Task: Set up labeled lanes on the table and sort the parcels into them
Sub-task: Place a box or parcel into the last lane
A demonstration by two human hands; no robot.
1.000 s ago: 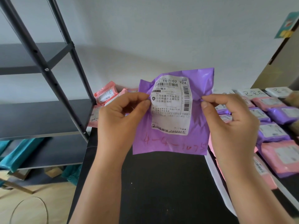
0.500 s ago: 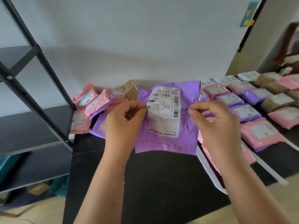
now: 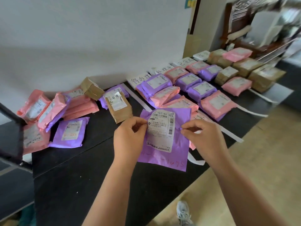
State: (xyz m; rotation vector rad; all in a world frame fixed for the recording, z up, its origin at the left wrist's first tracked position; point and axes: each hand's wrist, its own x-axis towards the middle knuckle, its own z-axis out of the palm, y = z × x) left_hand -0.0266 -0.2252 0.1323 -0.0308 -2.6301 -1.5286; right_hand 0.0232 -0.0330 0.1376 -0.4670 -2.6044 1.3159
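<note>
I hold a flat purple parcel (image 3: 164, 154) with a white shipping label above the black table (image 3: 81, 173). My left hand (image 3: 128, 137) pinches its left edge and my right hand (image 3: 203, 137) pinches its right edge. Red handwriting runs along its lower edge. Behind it, white strips (image 3: 138, 99) divide the table into lanes, each headed by a white handwritten label (image 3: 140, 79) at the wall. Pink and purple parcels (image 3: 187, 90) lie in rows in those lanes. An unsorted heap of pink and purple parcels (image 3: 53, 110) sits at the left.
A brown box (image 3: 119, 108) stands upright just beyond my left hand, another (image 3: 92, 88) leans at the wall. More brown boxes (image 3: 254, 72) fill the far right lanes. A black shelf frame (image 3: 11, 141) borders the table's left end. My shoe (image 3: 183, 212) shows on the wooden floor.
My view has swung right and down, bringing the sorted lanes and the left heap into sight. The purple parcel has come lower over the table, still held by both hands.
</note>
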